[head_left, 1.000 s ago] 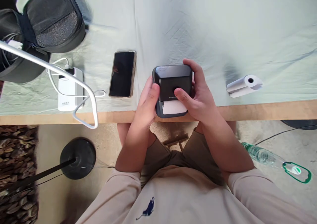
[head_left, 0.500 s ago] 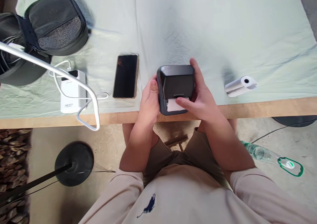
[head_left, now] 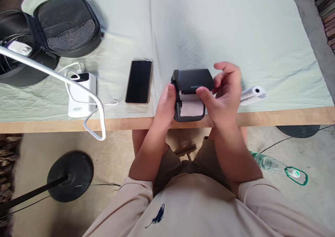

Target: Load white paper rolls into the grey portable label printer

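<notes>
Single head-worn view, steeply downward — close over table edge (head_left: 261, 117), forward-facing

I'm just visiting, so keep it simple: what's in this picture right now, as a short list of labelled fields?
Left hand: left hand grips the left side of the small black printer.
Right hand: right hand at the printer's right side, thumb on its front, fingers lifted and blurred.
Printer: at the table's near edge, white paper showing at its front.
Right of it: spare paper roll, lying on the cloth.
Left of it: dark phone, white power bank, black bag.
</notes>
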`<act>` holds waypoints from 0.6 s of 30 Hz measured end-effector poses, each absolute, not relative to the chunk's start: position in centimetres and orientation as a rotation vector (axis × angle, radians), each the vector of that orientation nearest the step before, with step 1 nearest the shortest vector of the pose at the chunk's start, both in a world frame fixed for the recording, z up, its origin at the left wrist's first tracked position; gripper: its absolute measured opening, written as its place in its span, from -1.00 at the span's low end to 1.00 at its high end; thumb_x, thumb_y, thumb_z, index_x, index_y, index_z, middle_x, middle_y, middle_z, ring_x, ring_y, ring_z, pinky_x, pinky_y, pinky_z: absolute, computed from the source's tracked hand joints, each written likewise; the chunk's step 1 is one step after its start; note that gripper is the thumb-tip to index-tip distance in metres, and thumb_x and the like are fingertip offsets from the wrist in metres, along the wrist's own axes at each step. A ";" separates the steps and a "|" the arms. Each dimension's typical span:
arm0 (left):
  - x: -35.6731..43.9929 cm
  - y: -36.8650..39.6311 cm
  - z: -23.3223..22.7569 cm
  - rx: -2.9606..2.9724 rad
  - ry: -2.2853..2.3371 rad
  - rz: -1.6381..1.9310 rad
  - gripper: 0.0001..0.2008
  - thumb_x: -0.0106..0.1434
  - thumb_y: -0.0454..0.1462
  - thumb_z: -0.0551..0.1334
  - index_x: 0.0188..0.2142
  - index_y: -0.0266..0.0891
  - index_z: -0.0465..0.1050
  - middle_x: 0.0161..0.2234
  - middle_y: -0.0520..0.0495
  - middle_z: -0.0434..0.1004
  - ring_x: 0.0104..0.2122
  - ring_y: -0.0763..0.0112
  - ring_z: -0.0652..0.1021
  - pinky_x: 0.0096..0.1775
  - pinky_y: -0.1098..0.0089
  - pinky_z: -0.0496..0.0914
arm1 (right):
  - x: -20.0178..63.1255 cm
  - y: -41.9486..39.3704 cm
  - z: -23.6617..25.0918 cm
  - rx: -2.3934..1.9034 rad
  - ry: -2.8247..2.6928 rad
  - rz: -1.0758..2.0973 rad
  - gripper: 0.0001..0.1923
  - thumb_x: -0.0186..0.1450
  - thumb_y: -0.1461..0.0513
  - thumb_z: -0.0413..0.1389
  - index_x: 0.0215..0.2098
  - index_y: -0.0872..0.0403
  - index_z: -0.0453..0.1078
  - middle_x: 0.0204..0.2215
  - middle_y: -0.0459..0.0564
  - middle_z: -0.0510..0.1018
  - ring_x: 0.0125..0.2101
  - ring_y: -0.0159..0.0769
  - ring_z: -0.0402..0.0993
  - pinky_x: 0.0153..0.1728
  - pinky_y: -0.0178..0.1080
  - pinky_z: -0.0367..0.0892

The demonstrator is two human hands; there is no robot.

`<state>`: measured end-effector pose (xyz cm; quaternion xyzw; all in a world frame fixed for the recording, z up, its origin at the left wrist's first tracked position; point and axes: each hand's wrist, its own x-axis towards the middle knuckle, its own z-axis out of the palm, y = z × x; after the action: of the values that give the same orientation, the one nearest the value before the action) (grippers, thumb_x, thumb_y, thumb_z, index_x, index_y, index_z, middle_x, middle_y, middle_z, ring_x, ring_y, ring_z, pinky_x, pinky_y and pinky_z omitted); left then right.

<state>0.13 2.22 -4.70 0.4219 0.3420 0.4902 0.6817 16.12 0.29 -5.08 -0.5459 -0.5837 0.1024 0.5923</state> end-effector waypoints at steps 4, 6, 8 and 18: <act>0.0 2.1 -4.5 0.937 0.710 1.094 -0.64 0.56 0.05 0.28 0.05 -0.15 0.60 0.00 -0.11 0.73 0.10 0.16 0.68 0.10 0.25 0.58 | 15.7 1.8 -2.4 -1.075 -1.187 0.245 -0.51 0.42 -0.19 0.32 -0.16 -0.12 0.19 -0.57 -0.30 0.21 -0.60 -0.37 0.32 -0.53 -0.25 0.32; 0.1 2.1 -4.5 0.914 0.699 1.102 -0.67 0.58 0.03 0.27 0.02 -0.15 0.60 -0.04 -0.09 0.72 0.02 0.21 0.70 0.03 0.29 0.58 | 15.8 2.1 -1.3 -1.022 -1.190 0.254 -0.49 0.44 -0.14 0.31 -0.24 -0.11 0.10 -0.55 -0.28 0.35 -0.56 -0.36 0.41 -0.54 -0.27 0.33; 0.1 2.1 -4.6 0.891 0.697 1.106 -0.67 0.58 0.05 0.26 0.00 -0.12 0.60 -0.06 -0.08 0.72 0.00 0.21 0.70 0.02 0.29 0.58 | 16.0 1.7 -0.2 -1.117 -1.308 0.297 -0.59 0.48 -0.05 0.26 -0.25 -0.10 0.14 -0.39 -0.18 0.59 -0.45 -0.34 0.54 -0.50 -0.26 0.38; -0.2 2.5 -5.4 1.038 0.780 1.057 -0.45 0.36 0.30 0.36 -0.01 -0.06 0.58 -0.15 -0.08 0.62 0.05 0.07 0.62 0.13 0.18 0.55 | 18.3 1.3 2.1 -1.723 -2.236 0.120 -0.70 0.23 0.11 0.34 -0.05 -0.17 0.60 -0.54 -0.13 0.53 -0.58 -0.27 0.26 -0.47 -0.17 -0.03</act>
<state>-0.16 2.49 -5.37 0.4605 0.3461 0.4687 0.6697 18.25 1.29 2.14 -0.6022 -0.7815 0.0421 0.1574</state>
